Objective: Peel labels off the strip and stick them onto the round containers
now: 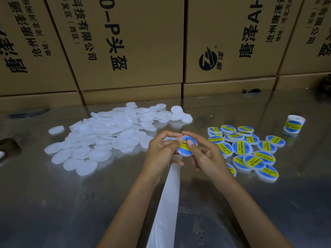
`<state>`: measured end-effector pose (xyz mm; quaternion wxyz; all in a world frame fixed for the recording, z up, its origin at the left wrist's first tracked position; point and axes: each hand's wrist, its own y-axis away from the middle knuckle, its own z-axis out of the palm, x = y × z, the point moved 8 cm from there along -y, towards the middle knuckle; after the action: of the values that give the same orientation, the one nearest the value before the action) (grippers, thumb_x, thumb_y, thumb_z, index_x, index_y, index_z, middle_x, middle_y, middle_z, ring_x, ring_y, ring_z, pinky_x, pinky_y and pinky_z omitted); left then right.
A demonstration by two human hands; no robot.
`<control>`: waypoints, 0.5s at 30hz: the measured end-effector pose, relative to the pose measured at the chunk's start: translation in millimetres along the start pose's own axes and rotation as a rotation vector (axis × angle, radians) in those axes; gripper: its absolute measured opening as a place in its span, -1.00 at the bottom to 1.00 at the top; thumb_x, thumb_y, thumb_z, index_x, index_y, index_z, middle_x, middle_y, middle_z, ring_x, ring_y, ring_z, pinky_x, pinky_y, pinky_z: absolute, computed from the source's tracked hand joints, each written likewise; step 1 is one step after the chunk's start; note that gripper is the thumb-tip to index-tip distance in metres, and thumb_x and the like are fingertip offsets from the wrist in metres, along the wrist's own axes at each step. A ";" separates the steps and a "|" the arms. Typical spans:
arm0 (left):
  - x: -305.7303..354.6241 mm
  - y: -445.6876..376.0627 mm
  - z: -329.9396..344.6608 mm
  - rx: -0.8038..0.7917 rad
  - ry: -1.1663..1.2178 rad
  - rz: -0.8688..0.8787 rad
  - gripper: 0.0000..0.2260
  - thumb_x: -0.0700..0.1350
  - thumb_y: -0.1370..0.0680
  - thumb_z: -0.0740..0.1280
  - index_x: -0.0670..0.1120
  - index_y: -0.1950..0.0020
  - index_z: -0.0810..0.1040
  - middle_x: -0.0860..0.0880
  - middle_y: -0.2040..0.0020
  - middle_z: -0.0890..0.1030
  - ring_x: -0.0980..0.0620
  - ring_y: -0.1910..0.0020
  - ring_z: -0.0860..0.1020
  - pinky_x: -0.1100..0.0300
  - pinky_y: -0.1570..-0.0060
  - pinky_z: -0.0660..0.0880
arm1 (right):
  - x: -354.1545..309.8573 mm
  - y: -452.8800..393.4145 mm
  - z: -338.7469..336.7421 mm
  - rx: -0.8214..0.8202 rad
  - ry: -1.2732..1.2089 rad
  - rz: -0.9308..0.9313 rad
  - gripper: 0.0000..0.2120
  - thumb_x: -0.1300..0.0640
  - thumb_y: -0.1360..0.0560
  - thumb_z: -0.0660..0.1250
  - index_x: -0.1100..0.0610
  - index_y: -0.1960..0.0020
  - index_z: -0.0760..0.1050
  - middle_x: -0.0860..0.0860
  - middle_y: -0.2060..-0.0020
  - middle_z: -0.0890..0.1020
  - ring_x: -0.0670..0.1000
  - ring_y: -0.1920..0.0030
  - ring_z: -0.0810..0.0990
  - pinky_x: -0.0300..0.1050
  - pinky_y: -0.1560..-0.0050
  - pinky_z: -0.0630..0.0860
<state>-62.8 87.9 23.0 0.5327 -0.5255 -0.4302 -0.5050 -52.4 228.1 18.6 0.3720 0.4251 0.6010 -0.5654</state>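
Observation:
Both hands hold one round white container (186,152) above the table's middle; a blue and yellow label (186,143) lies on its top. My left hand (161,151) grips its left edge, thumb on the label. My right hand (206,154) grips the right edge and its thumb presses the label. A white backing strip (169,203) runs from under my hands down to the bottom edge. Plain white containers (107,136) lie heaped at the left. Labelled containers (250,149) lie in a group at the right.
The table (53,203) is shiny metal. A roll of labels (294,124) stands at the far right. Brown cardboard boxes (134,42) form a wall along the back. A dark object (9,145) sits at the left edge.

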 end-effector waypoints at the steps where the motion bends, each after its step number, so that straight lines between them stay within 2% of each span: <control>1: 0.9 -0.3 -2.0 0.028 -0.015 0.003 -0.90 -0.15 -0.60 0.38 -0.15 -0.07 0.63 -0.04 0.21 0.72 0.05 0.28 0.68 0.20 0.45 0.56 | 0.8 -1.1 -4.2 0.034 0.005 0.007 -0.76 0.19 -0.64 0.25 0.06 -0.27 0.56 -0.18 0.53 0.51 -0.11 0.53 0.36 -0.30 0.50 0.34; 3: 1.8 -2.9 -12.0 0.100 0.020 -0.014 -0.89 -0.15 -0.63 0.34 -0.14 -0.08 0.62 -0.04 0.13 0.73 0.00 0.24 0.71 0.20 0.47 0.54 | 4.2 -3.6 -22.8 0.182 0.052 0.021 -0.79 0.14 -0.63 0.27 0.00 -0.22 0.58 -0.16 0.49 0.51 -0.10 0.50 0.39 -0.26 0.44 0.37; 5: 1.9 -5.9 -31.1 0.211 0.087 -0.032 -0.88 -0.17 -0.64 0.32 -0.16 -0.07 0.62 -0.10 0.10 0.73 -0.01 0.25 0.71 0.22 0.49 0.52 | 10.6 -4.9 -49.2 0.356 0.200 0.044 -0.80 0.02 -0.61 0.28 -0.05 -0.21 0.57 -0.05 0.48 0.44 -0.02 0.43 0.38 -0.14 0.31 0.37; 7: -0.1 -8.1 -53.9 0.325 0.101 -0.040 -0.88 -0.20 -0.63 0.30 -0.16 -0.05 0.63 -0.12 0.10 0.72 -0.01 0.26 0.69 0.23 0.48 0.52 | 17.7 -4.7 -72.9 0.450 0.375 0.117 -0.71 -0.08 -0.58 0.29 -0.05 -0.28 0.51 -0.06 0.48 0.42 0.02 0.35 0.46 -0.06 0.19 0.40; 8: -2.3 -9.7 -65.6 0.375 0.091 -0.047 -0.88 -0.22 -0.63 0.29 -0.15 -0.04 0.63 -0.12 0.10 0.72 -0.02 0.23 0.69 0.23 0.46 0.54 | 21.9 -4.5 -81.6 0.459 0.458 0.173 -0.64 -0.09 -0.56 0.31 -0.05 -0.33 0.46 -0.07 0.44 0.47 0.05 0.24 0.53 -0.04 0.12 0.41; 10: -8.1 -13.5 -90.2 0.471 0.038 -0.061 -0.87 -0.24 -0.62 0.27 -0.14 -0.02 0.62 -0.15 0.06 0.71 -0.06 0.18 0.67 0.19 0.42 0.57 | 31.1 -4.1 -92.4 0.436 0.583 0.292 -0.51 -0.05 -0.52 0.36 -0.04 -0.42 0.36 -0.01 0.21 0.61 0.15 -0.04 0.58 -0.02 0.04 0.39; 11: -11.3 -15.1 -102.6 0.519 -0.035 -0.055 -0.87 -0.25 -0.62 0.27 -0.12 -0.02 0.62 -0.15 0.04 0.70 -0.07 0.15 0.66 0.15 0.35 0.60 | 35.5 -3.7 -95.7 0.424 0.639 0.342 -0.46 -0.03 -0.50 0.38 -0.02 -0.44 0.33 0.04 0.06 0.63 0.19 -0.14 0.55 -0.02 0.05 0.35; 13: -13.5 -17.8 -122.6 0.590 -0.359 0.008 -0.86 -0.23 -0.60 0.28 -0.08 -0.04 0.62 -0.10 0.01 0.69 -0.09 0.01 0.64 0.09 0.09 0.58 | 39.1 -2.1 -100.8 0.415 0.753 0.404 -0.42 -0.04 -0.47 0.42 0.02 -0.44 0.34 0.08 -0.16 0.61 0.21 -0.23 0.52 -0.03 0.07 0.29; 15: -13.6 -20.2 -122.7 0.550 -0.724 0.107 -0.83 -0.19 -0.60 0.30 -0.08 -0.15 0.62 -0.08 -0.10 0.66 -0.10 -0.17 0.57 0.12 -0.12 0.48 | 39.2 -0.3 -104.3 0.418 0.812 0.423 -0.42 -0.09 -0.45 0.44 0.03 -0.41 0.38 0.08 -0.22 0.60 0.22 -0.24 0.51 -0.02 0.08 0.29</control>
<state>-93.3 -31.8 2.5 0.4933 -0.5286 -0.6790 -0.1275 -63.4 335.6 -9.0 0.1216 0.7887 0.4718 -0.3749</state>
